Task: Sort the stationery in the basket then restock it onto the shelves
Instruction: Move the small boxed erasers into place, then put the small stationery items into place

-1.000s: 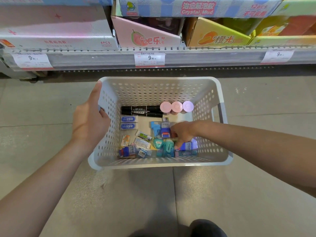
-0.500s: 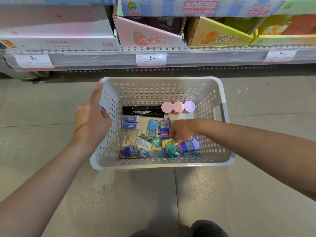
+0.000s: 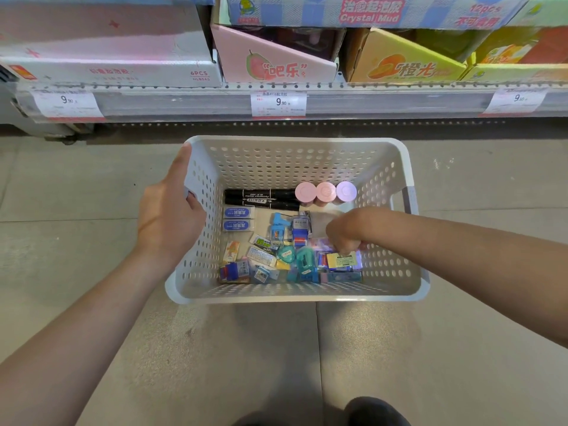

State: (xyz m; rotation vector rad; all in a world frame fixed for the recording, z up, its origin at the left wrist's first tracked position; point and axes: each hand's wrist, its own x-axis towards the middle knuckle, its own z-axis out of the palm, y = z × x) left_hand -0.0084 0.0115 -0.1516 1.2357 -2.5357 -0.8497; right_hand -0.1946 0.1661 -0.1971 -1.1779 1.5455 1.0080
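Left hand [image 3: 170, 221] grips basket [image 3: 408, 167] rim; right hand [image 3: 345, 233] pinches yellow-labelled packet [image 3: 341, 260] (long axis left-right), directly beneath fingers.

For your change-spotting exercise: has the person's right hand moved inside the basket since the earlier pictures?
Yes. The right hand has shifted rightwards, away from the two black markers and towards the right wall of the basket, now pinching a small yellow item.

Left hand [image 3: 167, 222] on basket [image 3: 295, 295] rim, right hand [image 3: 345, 232] among stationery inside.
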